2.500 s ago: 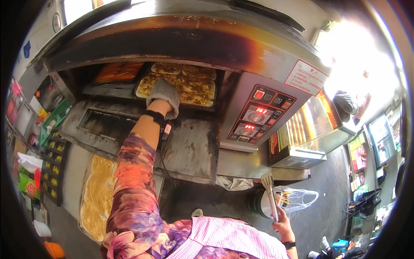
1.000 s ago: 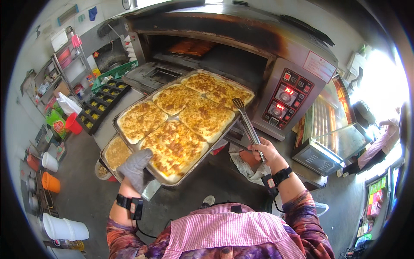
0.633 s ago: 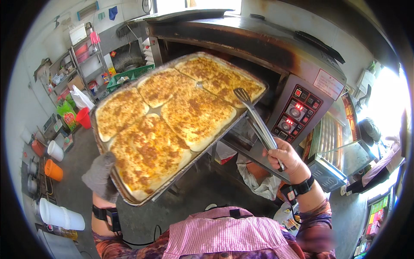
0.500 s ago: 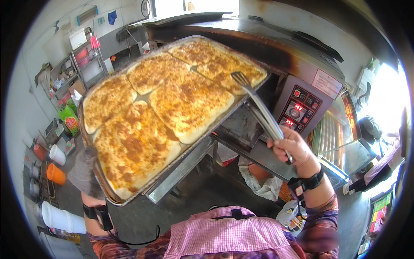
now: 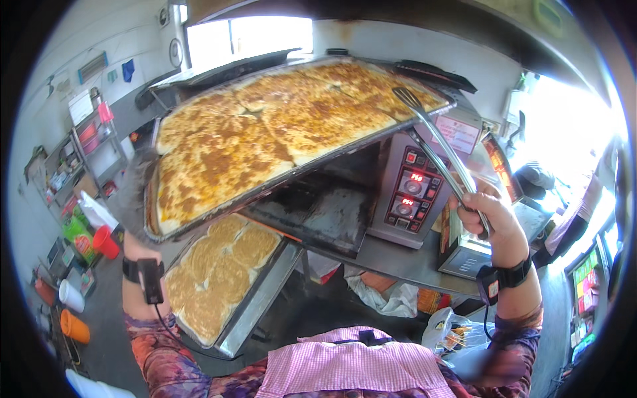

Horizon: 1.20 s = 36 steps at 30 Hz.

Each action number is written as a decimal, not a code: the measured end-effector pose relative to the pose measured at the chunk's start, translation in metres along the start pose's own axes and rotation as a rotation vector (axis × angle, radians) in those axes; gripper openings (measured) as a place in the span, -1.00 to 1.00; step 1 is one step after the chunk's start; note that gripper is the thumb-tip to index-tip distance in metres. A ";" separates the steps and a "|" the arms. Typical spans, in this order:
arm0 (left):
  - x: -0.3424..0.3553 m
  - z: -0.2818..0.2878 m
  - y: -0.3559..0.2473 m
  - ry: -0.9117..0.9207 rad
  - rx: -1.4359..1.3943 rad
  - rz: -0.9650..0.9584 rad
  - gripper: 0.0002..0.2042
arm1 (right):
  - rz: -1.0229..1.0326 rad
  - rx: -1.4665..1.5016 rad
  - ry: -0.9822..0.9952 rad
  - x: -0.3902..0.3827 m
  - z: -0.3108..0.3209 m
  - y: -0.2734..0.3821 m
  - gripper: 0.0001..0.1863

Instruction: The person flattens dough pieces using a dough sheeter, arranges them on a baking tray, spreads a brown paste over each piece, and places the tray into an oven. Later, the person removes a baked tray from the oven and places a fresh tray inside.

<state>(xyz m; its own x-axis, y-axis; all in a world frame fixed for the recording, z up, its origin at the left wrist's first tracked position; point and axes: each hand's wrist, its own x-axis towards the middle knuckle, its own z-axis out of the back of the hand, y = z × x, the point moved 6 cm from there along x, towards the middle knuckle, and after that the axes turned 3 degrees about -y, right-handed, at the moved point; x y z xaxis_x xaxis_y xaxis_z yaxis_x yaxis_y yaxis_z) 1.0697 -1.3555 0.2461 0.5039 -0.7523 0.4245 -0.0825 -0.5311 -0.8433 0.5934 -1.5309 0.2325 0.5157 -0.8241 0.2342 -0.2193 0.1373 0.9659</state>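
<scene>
A large baking tray (image 5: 229, 205) of browned flatbreads (image 5: 232, 156) hangs in the air, tilted, its right end higher. My left hand (image 5: 135, 189), in a blurred grey glove, grips the tray's left end; its fingers are mostly hidden. My right hand (image 5: 496, 211) is wrapped round metal tongs (image 5: 443, 144). One slotted jaw of the tongs lies over the tray's right end, the other beneath the rim. Below the raised tray, a second tray of paler flatbreads (image 5: 222, 278) rests on a metal stand, partly hidden by the first.
Ahead stands an oven with a lit control panel (image 5: 410, 194) and a dark metal plate (image 5: 318, 209) at its opening. To the right are a glass-fronted cabinet (image 5: 464, 255) and plastic bags (image 5: 448, 328). Buckets (image 5: 74, 326) and a shelf rack (image 5: 93, 142) line the left.
The held tray has risen and tilted away, still between my left hand and the tongs. The second tray of paler flatbreads has come into view below. My view has shifted right.
</scene>
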 end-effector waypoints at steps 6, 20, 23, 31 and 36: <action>0.122 -0.060 0.067 0.241 -0.206 0.125 -0.53 | -0.028 0.102 -0.202 -0.025 0.031 0.006 -0.58; 0.204 -0.162 0.163 0.101 0.131 -0.207 -0.41 | -0.062 0.062 -0.525 0.011 0.076 0.006 -0.69; 0.208 -0.198 0.140 -0.111 0.197 -0.124 -0.46 | -0.062 0.076 -0.513 0.016 0.084 0.000 -0.68; 0.225 -0.231 0.146 0.011 0.597 0.283 -0.60 | -0.017 0.143 -0.439 0.014 0.094 -0.023 -0.66; 0.169 -0.168 0.179 0.056 0.370 0.236 -0.50 | -0.066 0.073 -0.279 -0.016 0.084 -0.053 -0.41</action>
<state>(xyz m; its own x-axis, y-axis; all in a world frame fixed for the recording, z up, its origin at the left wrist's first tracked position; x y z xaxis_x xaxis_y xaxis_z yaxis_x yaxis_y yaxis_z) 0.9954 -1.6433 0.2219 0.4598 -0.8616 0.2151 0.1290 -0.1748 -0.9761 0.5268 -1.5712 0.1685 0.2859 -0.9505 0.1219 -0.2572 0.0465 0.9652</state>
